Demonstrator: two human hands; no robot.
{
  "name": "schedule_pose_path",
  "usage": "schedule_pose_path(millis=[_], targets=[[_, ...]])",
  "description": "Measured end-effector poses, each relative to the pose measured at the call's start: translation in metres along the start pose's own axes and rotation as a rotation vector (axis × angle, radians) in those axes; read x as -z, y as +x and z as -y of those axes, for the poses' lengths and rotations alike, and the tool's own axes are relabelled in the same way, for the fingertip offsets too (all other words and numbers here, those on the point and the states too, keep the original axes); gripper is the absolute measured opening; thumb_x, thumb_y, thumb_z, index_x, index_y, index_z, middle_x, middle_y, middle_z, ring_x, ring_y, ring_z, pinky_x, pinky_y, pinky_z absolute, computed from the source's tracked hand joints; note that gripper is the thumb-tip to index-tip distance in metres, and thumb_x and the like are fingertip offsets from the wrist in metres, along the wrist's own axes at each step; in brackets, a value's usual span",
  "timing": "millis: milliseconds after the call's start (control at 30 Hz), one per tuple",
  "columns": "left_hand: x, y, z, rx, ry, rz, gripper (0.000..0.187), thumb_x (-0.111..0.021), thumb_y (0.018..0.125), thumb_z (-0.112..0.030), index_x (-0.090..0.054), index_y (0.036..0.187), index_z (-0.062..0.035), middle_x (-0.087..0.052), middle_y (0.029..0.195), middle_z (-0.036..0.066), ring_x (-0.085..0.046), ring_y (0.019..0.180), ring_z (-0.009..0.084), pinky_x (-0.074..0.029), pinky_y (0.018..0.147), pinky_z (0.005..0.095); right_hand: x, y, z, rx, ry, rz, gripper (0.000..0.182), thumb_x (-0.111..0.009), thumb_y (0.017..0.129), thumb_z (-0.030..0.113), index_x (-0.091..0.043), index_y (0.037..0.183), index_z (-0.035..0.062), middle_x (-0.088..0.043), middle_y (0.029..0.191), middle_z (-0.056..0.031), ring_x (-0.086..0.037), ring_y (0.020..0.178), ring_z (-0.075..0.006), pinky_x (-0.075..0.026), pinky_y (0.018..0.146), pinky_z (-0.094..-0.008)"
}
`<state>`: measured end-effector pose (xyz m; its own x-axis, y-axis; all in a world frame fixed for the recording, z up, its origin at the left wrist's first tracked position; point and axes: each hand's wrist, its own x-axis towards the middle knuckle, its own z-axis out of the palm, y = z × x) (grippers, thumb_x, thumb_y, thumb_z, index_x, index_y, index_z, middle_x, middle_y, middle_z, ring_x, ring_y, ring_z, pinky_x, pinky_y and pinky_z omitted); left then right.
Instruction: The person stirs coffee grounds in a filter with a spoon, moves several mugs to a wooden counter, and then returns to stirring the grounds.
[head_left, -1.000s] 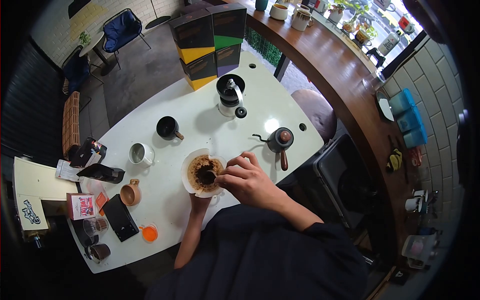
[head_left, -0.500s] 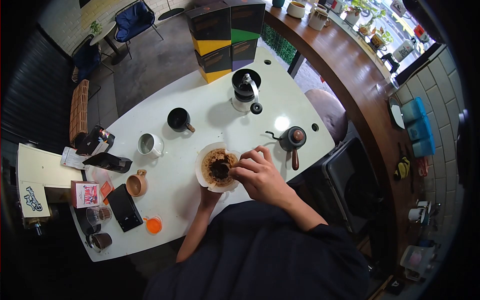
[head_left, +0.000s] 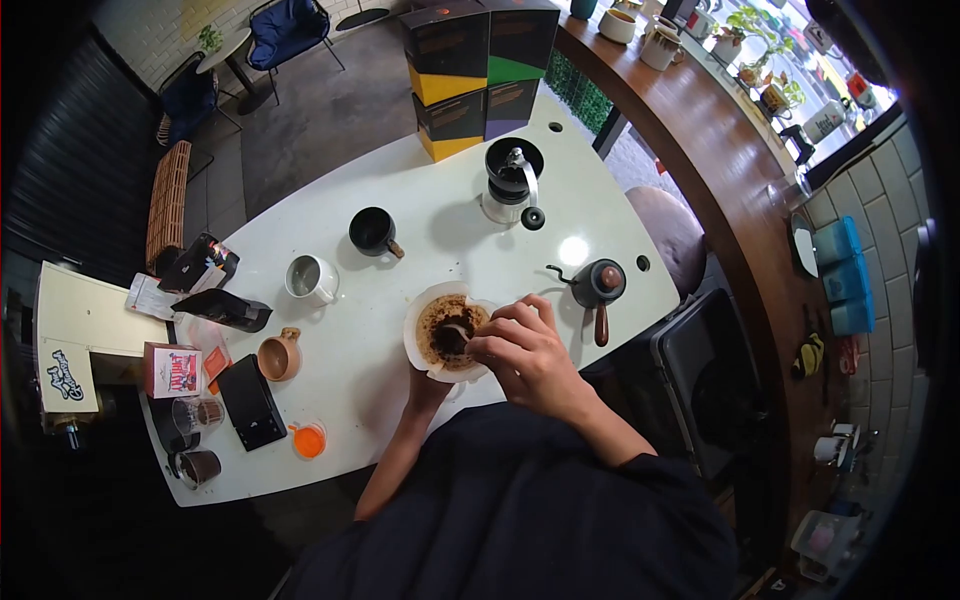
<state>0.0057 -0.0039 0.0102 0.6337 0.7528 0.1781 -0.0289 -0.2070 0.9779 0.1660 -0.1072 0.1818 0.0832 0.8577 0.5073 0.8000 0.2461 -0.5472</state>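
A white paper filter (head_left: 415, 320) with wet brown coffee grounds (head_left: 448, 335) in it sits in a coffee dripper at the near edge of the table. My left hand (head_left: 428, 388) grips the dripper from below; most of its fingers are hidden under the paper. Over the right rim of the filter, my right hand (head_left: 522, 350) pinches a small spoon (head_left: 459, 331), its pale end among the grounds. The fingers cover most of its handle. A small black gooseneck kettle (head_left: 600, 283) with a wooden handle stands to the right of my right hand.
Beyond the filter stand a hand grinder (head_left: 512, 180), a black cup (head_left: 373, 232) and a white mug (head_left: 311, 280). On the left are a tan cup (head_left: 279, 357), a black scale (head_left: 252, 402) and an orange lid (head_left: 309, 439). Stacked boxes (head_left: 450, 50) rise at the back.
The view has shifted slightly, so the table's things appear further right. The pale end of the spoon shows more clearly in the grounds. Both hands keep their hold.
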Motion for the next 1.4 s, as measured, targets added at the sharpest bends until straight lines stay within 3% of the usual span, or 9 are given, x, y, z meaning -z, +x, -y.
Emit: schedule_pose_path(millis=[367,600,1033,1267,1400], targets=[[-0.001,0.003,-0.004,-0.069,-0.001,-0.035,0.063,-0.087,0.078,-0.012,-0.057,0.133,-0.0043,-0.068,0.123,0.01,-0.067,0.112,0.0216,-0.054,0.098,0.0375,-0.005,0.003,-0.003,0.045,0.042,0.043,0.013,-0.073,0.084,0.007,-0.069,0.096,0.0091,-0.067,0.093,-0.0023,-0.062,0.097,-0.0231,-0.039,0.099,-0.0468],[-0.002,0.006,-0.012,-0.043,-0.055,-0.038,0.061,-0.087,0.077,-0.01,-0.059,0.13,-0.0037,-0.07,0.12,0.01,-0.068,0.11,0.0208,-0.055,0.096,0.0369,-0.01,0.003,-0.005,0.069,-0.089,-0.063,0.013,-0.074,0.081,0.006,-0.069,0.093,0.0097,-0.068,0.091,-0.0022,-0.063,0.093,-0.0227,-0.039,0.096,-0.044],[-0.001,0.004,-0.012,-0.088,-0.042,-0.051,0.055,-0.087,0.078,-0.01,-0.062,0.126,-0.0018,-0.072,0.117,0.011,-0.07,0.106,0.0227,-0.056,0.094,0.0367,-0.001,-0.005,-0.002,0.028,0.033,0.107,0.019,-0.075,0.078,0.004,-0.069,0.095,0.0119,-0.067,0.095,0.0004,-0.062,0.099,-0.022,-0.036,0.099,-0.0467],[-0.004,0.009,-0.016,-0.046,-0.155,-0.102,0.045,-0.086,0.077,-0.011,-0.067,0.117,-0.0013,-0.073,0.115,0.011,-0.071,0.106,0.0246,-0.056,0.093,0.0374,-0.009,-0.004,-0.003,0.02,-0.063,0.009,0.024,-0.075,0.078,0.003,-0.071,0.1,0.012,-0.067,0.098,0.0005,-0.062,0.099,-0.0227,-0.035,0.1,-0.0472],[-0.002,0.009,-0.012,-0.071,-0.094,-0.075,0.042,-0.086,0.078,-0.013,-0.069,0.114,-0.0022,-0.074,0.113,0.011,-0.071,0.105,0.0249,-0.056,0.093,0.0382,-0.006,0.002,0.003,0.018,-0.028,0.095,0.019,-0.076,0.077,0.002,-0.073,0.094,0.0097,-0.07,0.096,-0.0018,-0.063,0.097,-0.023,-0.037,0.099,-0.0431]])
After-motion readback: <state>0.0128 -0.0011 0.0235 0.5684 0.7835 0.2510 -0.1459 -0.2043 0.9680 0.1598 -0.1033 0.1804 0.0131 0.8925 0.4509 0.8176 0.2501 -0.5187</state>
